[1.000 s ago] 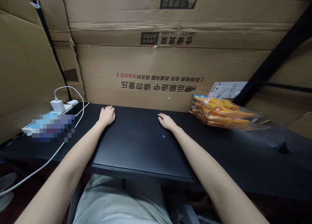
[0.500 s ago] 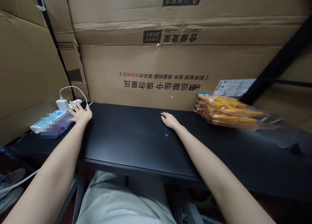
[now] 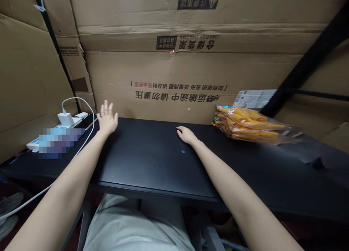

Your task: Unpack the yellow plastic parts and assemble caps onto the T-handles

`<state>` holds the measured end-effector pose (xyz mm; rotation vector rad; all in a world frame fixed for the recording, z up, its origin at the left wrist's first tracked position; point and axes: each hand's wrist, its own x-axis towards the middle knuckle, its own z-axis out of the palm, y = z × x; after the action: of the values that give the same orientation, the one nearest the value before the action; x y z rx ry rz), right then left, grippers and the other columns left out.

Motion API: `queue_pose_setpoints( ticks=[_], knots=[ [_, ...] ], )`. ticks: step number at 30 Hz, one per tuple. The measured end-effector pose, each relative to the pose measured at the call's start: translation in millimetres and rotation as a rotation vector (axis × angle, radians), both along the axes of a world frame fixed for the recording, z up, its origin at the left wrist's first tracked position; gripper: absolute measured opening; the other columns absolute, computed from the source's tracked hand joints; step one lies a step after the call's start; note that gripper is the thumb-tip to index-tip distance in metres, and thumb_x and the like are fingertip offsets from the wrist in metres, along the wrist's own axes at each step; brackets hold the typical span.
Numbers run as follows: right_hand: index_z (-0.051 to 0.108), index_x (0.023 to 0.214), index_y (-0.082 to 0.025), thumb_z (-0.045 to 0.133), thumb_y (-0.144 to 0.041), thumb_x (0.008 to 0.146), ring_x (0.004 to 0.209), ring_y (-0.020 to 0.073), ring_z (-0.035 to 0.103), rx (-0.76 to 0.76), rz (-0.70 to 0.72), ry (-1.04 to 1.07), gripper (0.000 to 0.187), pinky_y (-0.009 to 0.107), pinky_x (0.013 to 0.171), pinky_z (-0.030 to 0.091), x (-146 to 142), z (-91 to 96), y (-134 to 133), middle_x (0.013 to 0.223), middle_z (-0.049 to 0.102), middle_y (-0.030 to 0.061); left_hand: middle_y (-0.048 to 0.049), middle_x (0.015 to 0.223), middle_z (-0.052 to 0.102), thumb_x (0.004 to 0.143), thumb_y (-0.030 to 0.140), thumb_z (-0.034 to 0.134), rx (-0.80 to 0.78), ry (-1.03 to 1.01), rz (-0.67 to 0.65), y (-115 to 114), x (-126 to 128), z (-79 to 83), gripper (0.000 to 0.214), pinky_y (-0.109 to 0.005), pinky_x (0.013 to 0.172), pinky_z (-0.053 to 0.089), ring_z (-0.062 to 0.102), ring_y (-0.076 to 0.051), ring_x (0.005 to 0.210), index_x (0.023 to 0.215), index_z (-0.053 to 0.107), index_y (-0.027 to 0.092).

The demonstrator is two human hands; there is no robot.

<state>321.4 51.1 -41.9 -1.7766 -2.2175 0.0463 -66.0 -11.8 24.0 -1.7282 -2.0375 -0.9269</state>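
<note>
L hand [image 3: 107, 120], 1 of 2: raised nr back of bench, fingers splayed wide, grasping nth. R hand [image 3: 187, 135]: resting on smooth black bench [image 3: 147, 152], fingers slightly parted, narrow gap, nth visibly held. Bench below/between hands, long axis L–R. 1 pale-edged dark phone [image 3: 91, 124] just L of L hand, mostly hidden, axis diag. 1 clear plastic bag of orange plastic items [image 3: 245, 123] R of R hand, axis approx. L–R, coloured label at L end; item count unclear. Brown cardboard sheet [image 3: 152, 69] behind, Chinese print inverted, incl. 注意事项, 请勿重压.
</note>
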Motion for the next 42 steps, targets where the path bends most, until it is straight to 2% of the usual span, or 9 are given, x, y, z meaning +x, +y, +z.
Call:
queue_pose_setpoints(
  ticks=[4, 7, 13, 17, 22, 26, 31, 35, 42],
  knots=[
    [0.056, 0.132, -0.011, 0.036, -0.024, 0.094, 0.133, 0.0247, 0.044, -0.017, -0.009, 0.001, 0.045, 0.039, 0.111, 0.032, -2, 3.6, -5, 0.142, 0.048, 0.0144, -0.0122, 0.156, 0.027, 0.090, 0.026, 0.041, -0.122, 0.090, -0.437, 16, 31, -7.4, 0.053, -0.044, 0.114, 0.025, 0.026, -0.024, 0.143, 0.142, 0.039, 0.018],
    [0.056, 0.132, -0.010, 0.036, -0.023, 0.094, 0.133, 0.0255, 0.044, -0.020, -0.008, 0.005, 0.045, 0.041, 0.111, 0.032, -4, 5.2, -7, 0.143, 0.048, 0.0152, -0.0124, 0.150, 0.039, 0.088, 0.022, 0.043, -0.226, 0.065, -0.595, 23, 42, -25.9, 0.051, -0.038, 0.114, 0.027, 0.035, -0.021, 0.139, 0.138, 0.045, 0.016],
    [0.057, 0.131, -0.014, 0.036, -0.023, 0.094, 0.135, 0.0254, 0.042, -0.034, -0.017, 0.028, 0.043, 0.045, 0.112, 0.030, -5, 7.2, -9, 0.143, 0.047, 0.0144, -0.0130, 0.145, 0.046, 0.089, 0.028, 0.042, -0.495, -0.032, -0.501, 29, 40, -52.7, 0.044, -0.043, 0.115, 0.026, 0.038, -0.024, 0.137, 0.129, 0.056, 0.017],
    [0.056, 0.132, -0.012, 0.036, -0.023, 0.094, 0.135, 0.0254, 0.040, -0.050, -0.017, 0.035, 0.044, 0.045, 0.112, 0.029, -5, 7.8, -10, 0.144, 0.046, 0.0149, -0.0114, 0.150, 0.038, 0.092, 0.032, 0.036, -0.562, 0.029, -0.502, 25, 38, -49.3, 0.047, -0.050, 0.114, 0.022, 0.031, -0.024, 0.141, 0.135, 0.050, 0.019],
    [0.060, 0.127, -0.012, 0.041, -0.021, 0.091, 0.132, 0.0247, 0.045, -0.023, -0.008, 0.100, 0.042, 0.040, 0.112, 0.031, -3, 6.1, -10, 0.141, 0.050, 0.0149, -0.0098, 0.152, 0.035, 0.093, 0.035, 0.032, -0.612, 0.076, -0.473, 21, 40, -44.2, 0.050, -0.048, 0.115, 0.022, 0.029, -0.023, 0.142, 0.139, 0.045, 0.020],
    [0.071, 0.104, -0.014, 0.051, -0.018, 0.084, 0.115, 0.0231, 0.060, 0.057, -0.045, 0.390, 0.029, 0.037, 0.103, 0.041, 3, 8.7, -5, 0.118, 0.067, 0.0127, -0.0104, 0.152, 0.035, 0.093, 0.035, 0.032, -0.610, 0.075, -0.479, 21, 40, -44.9, 0.050, -0.049, 0.114, 0.023, 0.029, -0.023, 0.142, 0.139, 0.045, 0.020],
    [0.066, 0.077, -0.014, 0.056, -0.027, 0.082, 0.068, 0.0148, 0.069, 0.334, -0.251, 1.127, 0.017, 0.029, 0.072, 0.054, 27, 28.1, 3, 0.077, 0.072, 0.0057, -0.0108, 0.152, 0.035, 0.094, 0.036, 0.032, -0.606, 0.079, -0.472, 22, 39, -47.2, 0.051, -0.047, 0.115, 0.022, 0.030, -0.023, 0.141, 0.139, 0.045, 0.018],
    [0.057, 0.076, -0.016, 0.053, -0.039, 0.086, 0.046, 0.0082, 0.060, 0.457, -0.349, 1.591, 0.026, 0.017, 0.045, 0.044, 62, 47.8, 0, 0.065, 0.065, -0.0005, -0.0112, 0.152, 0.034, 0.094, 0.036, 0.032, -0.601, 0.078, -0.475, 23, 38, -49.0, 0.051, -0.048, 0.114, 0.023, 0.030, -0.024, 0.141, 0.139, 0.046, 0.018],
    [0.048, 0.092, -0.021, 0.028, -0.044, 0.096, 0.052, 0.0095, 0.061, 0.476, -0.449, 1.921, 0.031, 0.021, 0.051, 0.051, 98, 63.5, -12, 0.074, 0.063, -0.0011, -0.0117, 0.151, 0.037, 0.093, 0.036, 0.034, -0.582, 0.059, -0.488, 25, 37, -51.0, 0.050, -0.049, 0.114, 0.023, 0.031, -0.024, 0.141, 0.137, 0.047, 0.019]
  ],
)
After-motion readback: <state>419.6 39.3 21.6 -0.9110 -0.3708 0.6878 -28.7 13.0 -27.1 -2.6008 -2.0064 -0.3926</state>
